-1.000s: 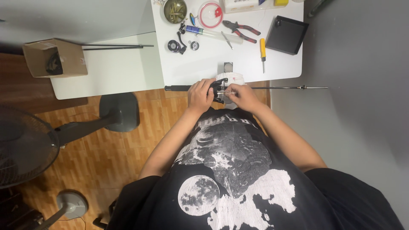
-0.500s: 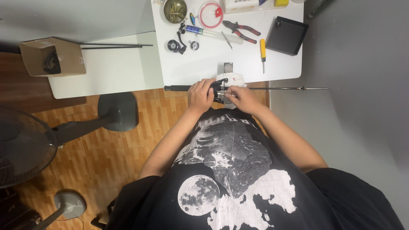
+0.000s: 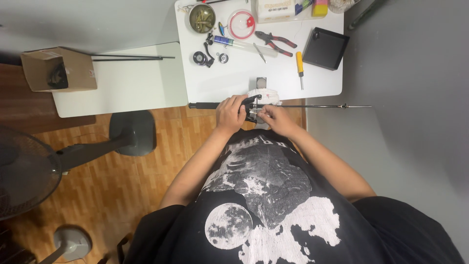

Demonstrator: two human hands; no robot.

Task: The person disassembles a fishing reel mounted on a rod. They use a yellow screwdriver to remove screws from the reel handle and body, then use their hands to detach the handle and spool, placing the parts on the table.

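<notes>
At the near edge of the white table (image 3: 229, 83) I hold a long thin black rod (image 3: 312, 106) that lies crosswise, its dark handle end sticking out to the left. My left hand (image 3: 230, 112) is wrapped around the rod beside a small black mechanism (image 3: 252, 108) mounted on it. My right hand (image 3: 274, 117) pinches that mechanism from the right side with its fingertips. A crumpled white cloth (image 3: 266, 95) lies on the table just behind both hands.
The table carries red-handled pliers (image 3: 275, 40), a yellow-handled screwdriver (image 3: 299, 64), a black tray (image 3: 326, 48), a round tin of small parts (image 3: 202, 18), a red-rimmed lid (image 3: 241, 23) and small black parts (image 3: 201, 57). A lower white table holds a cardboard box (image 3: 58, 69). A fan (image 3: 27, 171) stands at left.
</notes>
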